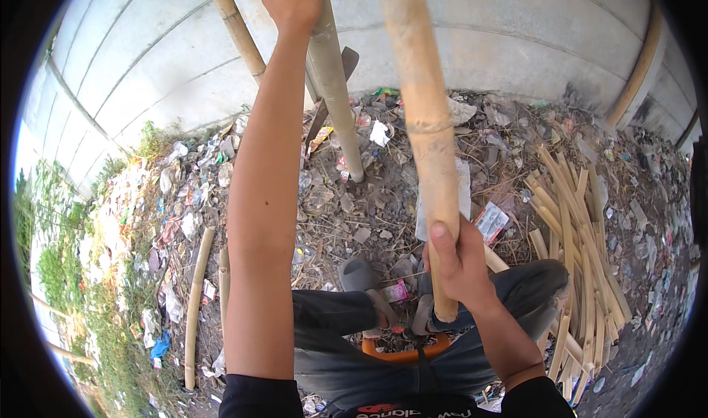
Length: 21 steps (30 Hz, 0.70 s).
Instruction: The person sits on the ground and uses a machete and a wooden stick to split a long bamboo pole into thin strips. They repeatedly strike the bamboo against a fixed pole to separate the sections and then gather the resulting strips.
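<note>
L arm [265, 167] extended up & fwd from bottom edge, nearly straight at elbow, inner side facing cam. L wrist approx. in line w/ forearm. L hand [293, 5] way up at top edge, partly cut off; back of hand mostly visible, fingers mostly out of view, so grip n/a to judge.

R forearm [509, 340] comes in from lower R, shorter in view, angled up & L. R hand [472, 270] closed in firm-looking grip approx. mid-frame, well below L hand. R thumb [443, 239] on near side, tip up; other fingers wrapped behind, mostly hidden. R leg [527, 292] bent, knee out to side.
</note>
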Each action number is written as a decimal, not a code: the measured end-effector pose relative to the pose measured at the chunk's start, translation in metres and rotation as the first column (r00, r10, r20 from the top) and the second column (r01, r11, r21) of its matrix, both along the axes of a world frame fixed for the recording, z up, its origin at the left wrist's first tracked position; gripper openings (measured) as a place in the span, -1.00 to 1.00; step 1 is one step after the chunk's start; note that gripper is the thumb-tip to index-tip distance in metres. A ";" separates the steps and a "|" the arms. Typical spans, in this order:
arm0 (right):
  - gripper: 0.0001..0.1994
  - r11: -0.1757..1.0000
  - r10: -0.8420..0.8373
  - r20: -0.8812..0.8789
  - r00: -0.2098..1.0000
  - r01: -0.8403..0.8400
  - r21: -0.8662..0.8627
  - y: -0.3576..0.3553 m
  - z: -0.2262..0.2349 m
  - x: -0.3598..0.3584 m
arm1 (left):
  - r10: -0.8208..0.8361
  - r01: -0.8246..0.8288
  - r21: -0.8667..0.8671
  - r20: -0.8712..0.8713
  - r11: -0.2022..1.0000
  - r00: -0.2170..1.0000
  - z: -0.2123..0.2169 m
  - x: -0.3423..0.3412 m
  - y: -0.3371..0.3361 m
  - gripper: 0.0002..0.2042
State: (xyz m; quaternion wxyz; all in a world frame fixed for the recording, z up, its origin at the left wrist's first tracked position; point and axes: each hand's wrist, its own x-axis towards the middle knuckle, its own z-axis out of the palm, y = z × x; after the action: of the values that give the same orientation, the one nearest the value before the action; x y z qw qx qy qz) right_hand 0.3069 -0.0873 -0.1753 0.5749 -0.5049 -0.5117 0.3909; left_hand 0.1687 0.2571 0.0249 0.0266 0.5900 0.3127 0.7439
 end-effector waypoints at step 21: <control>-0.51 0.994 0.046 0.014 0.999 -0.044 -0.102 -0.038 -0.034 0.006 | 0.135 -0.127 -0.051 0.181 0.991 0.974 -0.002 -0.020 0.018 -0.36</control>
State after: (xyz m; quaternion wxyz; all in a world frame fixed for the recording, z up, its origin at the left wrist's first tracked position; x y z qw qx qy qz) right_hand 0.3133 -0.1251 -0.2096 0.5354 -0.5248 -0.5072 0.4251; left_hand 0.1482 0.2754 0.0228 0.0177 0.4962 0.3614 0.7892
